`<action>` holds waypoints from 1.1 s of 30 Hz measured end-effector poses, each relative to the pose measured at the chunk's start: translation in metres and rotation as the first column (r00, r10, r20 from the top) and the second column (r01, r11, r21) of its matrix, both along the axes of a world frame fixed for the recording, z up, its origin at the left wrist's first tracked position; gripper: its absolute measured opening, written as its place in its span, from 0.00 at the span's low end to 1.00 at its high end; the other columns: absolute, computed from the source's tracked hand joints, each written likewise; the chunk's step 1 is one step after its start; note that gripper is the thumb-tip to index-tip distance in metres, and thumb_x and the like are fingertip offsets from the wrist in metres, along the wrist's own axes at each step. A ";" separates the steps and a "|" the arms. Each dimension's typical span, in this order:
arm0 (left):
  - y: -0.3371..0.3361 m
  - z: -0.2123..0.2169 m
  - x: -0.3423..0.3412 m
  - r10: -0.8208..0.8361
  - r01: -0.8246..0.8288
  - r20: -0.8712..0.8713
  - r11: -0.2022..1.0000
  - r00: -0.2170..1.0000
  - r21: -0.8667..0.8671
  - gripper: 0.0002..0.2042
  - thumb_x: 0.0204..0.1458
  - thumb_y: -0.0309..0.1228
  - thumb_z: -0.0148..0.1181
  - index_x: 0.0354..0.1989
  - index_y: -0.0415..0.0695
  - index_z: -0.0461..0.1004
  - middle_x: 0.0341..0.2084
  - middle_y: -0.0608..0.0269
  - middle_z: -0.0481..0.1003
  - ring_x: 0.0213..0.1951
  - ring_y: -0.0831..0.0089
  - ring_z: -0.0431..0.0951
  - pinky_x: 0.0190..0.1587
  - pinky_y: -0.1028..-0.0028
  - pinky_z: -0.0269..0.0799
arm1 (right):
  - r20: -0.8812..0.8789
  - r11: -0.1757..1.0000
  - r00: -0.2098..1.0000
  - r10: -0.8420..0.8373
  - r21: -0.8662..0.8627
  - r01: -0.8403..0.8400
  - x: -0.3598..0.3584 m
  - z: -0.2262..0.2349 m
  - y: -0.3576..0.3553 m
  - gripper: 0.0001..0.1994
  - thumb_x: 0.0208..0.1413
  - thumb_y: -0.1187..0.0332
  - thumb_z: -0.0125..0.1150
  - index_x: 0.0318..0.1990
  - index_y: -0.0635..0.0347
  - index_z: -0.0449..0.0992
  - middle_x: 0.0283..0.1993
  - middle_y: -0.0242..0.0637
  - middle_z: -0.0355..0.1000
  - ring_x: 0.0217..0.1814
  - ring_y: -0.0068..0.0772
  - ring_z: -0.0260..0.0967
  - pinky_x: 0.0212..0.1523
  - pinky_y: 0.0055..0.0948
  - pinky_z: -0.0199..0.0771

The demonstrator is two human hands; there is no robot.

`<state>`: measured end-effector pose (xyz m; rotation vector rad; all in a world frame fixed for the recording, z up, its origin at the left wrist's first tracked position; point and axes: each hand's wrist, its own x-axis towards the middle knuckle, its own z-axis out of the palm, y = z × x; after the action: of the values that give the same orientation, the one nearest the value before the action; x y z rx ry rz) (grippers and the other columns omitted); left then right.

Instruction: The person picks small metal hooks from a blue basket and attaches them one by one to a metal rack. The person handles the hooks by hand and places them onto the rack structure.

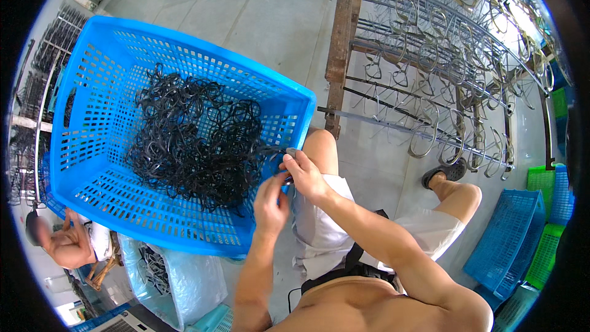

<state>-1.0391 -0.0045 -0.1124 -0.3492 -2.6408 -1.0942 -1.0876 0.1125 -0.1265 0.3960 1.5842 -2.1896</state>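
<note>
The basket (pixel 300 94) is open on top, but its walls (pixel 175 53) block the sides. A knee (pixel 322 145) and the rack (pixel 340 37) get in the way on the right.

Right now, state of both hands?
Left hand: fingers curled; whether it's gripping anything can't be told.
Right hand: closed, pinching dark strips.

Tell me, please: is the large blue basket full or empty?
Partly filled: the basket holds a pile of black loops, with bare bottom and walls showing around it.
</note>
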 end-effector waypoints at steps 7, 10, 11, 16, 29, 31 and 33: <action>-0.028 0.000 0.007 0.143 -0.182 -0.215 0.967 0.966 -0.178 0.30 0.35 0.22 0.55 0.54 0.34 0.60 0.45 0.45 0.65 0.47 0.50 0.65 0.52 0.59 0.60 | -0.081 0.997 0.997 0.002 -0.078 -0.008 0.005 -0.006 0.016 0.15 0.60 0.70 0.42 0.52 0.67 0.63 0.24 0.29 0.62 0.24 0.20 0.61 0.23 0.20 0.63; -0.041 0.006 -0.024 0.128 -0.121 0.004 0.943 0.992 -0.310 0.38 0.36 0.28 0.65 0.60 0.40 0.55 0.54 0.46 0.60 0.57 0.48 0.58 0.58 0.56 0.51 | -0.122 0.989 0.992 0.039 -0.136 -0.056 0.006 -0.003 0.025 0.12 0.60 0.71 0.45 0.49 0.65 0.66 0.24 0.26 0.62 0.25 0.17 0.59 0.23 0.17 0.60; -0.044 0.007 -0.036 0.035 -0.020 0.048 0.955 0.998 -0.296 0.39 0.35 0.28 0.67 0.60 0.42 0.55 0.54 0.47 0.62 0.58 0.49 0.59 0.59 0.56 0.52 | -0.133 0.990 0.991 0.026 -0.132 -0.044 0.008 -0.002 0.027 0.11 0.60 0.71 0.46 0.47 0.65 0.68 0.25 0.25 0.62 0.25 0.16 0.59 0.23 0.17 0.60; -0.050 0.002 -0.076 -0.297 0.043 0.504 0.889 0.811 0.455 0.34 0.38 0.18 0.66 0.56 0.47 0.61 0.31 0.64 0.72 0.32 0.73 0.74 0.37 0.73 0.72 | -0.357 0.997 0.931 0.079 0.013 -0.080 0.000 -0.001 0.034 0.13 0.56 0.68 0.58 0.45 0.66 0.72 0.33 0.32 0.72 0.34 0.18 0.66 0.34 0.21 0.68; 0.024 0.025 -0.076 -0.253 -0.230 0.308 0.295 0.917 0.927 0.18 0.44 0.19 0.52 0.47 0.43 0.67 0.37 0.62 0.73 0.36 0.77 0.70 0.37 0.79 0.64 | -0.515 0.572 0.473 -0.715 -0.041 0.820 0.003 0.027 0.123 0.13 0.62 0.72 0.46 0.53 0.65 0.65 0.22 0.26 0.63 0.16 0.11 0.54 0.16 0.14 0.56; 0.056 0.025 -0.079 -0.330 -0.163 0.279 0.339 0.902 0.927 0.15 0.46 0.20 0.55 0.44 0.43 0.65 0.29 0.64 0.69 0.30 0.77 0.67 0.33 0.79 0.61 | -0.480 0.478 0.396 -0.783 -0.056 0.877 -0.009 0.024 0.132 0.13 0.64 0.71 0.43 0.53 0.65 0.64 0.21 0.25 0.60 0.17 0.11 0.53 0.16 0.15 0.55; 0.085 0.022 -0.088 -0.317 -0.108 0.249 0.401 0.915 0.910 0.16 0.45 0.23 0.59 0.42 0.44 0.62 0.23 0.67 0.64 0.25 0.79 0.62 0.29 0.77 0.59 | -0.445 0.428 0.363 -0.819 -0.053 0.902 -0.017 0.020 0.132 0.13 0.64 0.70 0.42 0.53 0.65 0.64 0.20 0.24 0.59 0.18 0.11 0.53 0.17 0.15 0.55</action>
<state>-1.1266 0.0801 -0.0902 -0.0370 -1.7718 -2.6675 -1.1047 0.2449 -0.1063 1.1518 2.1628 -3.0531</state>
